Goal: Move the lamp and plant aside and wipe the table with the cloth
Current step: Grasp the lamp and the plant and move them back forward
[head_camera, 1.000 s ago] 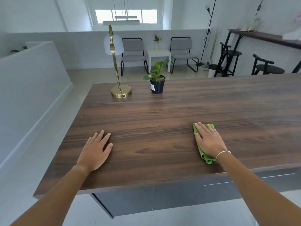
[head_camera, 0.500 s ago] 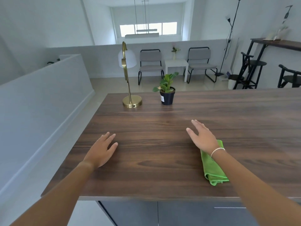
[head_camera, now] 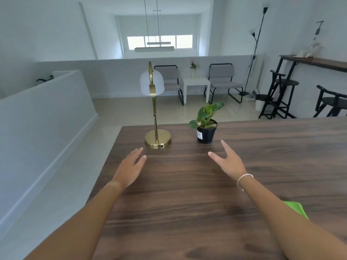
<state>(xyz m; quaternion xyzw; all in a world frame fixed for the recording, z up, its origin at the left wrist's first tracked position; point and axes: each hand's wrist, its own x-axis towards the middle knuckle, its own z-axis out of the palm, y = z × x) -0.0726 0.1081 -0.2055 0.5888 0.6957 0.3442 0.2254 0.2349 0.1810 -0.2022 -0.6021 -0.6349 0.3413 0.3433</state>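
Both hands have left their earlier places near the front edge and now reach toward the far corner; the right hand (head_camera: 228, 163), which lay on the cloth (head_camera: 296, 210) 1 s ago, has let it go. Nearest the viewer, the cloth lies flat on the table (head_camera: 178, 212), partly hidden under the right forearm, apparently parked there until the surface is free for wiping. Farther out, the left hand (head_camera: 131, 167) hovers palm down with fingers together and nothing in it, just short of the lamp (head_camera: 156, 140). The right hand is spread, thumb apart from the fingers, empty, and aimed at the plant (head_camera: 206, 131), a shape that suits closing round the pot. Lamp and plant stand upright side by side, apart from each other, near the far left edge. Judged from this layout, the step in hand is the 2-handed reach: 1 hand per object, so both can be shifted aside together. Wiping has not yet begun on the area they occupy
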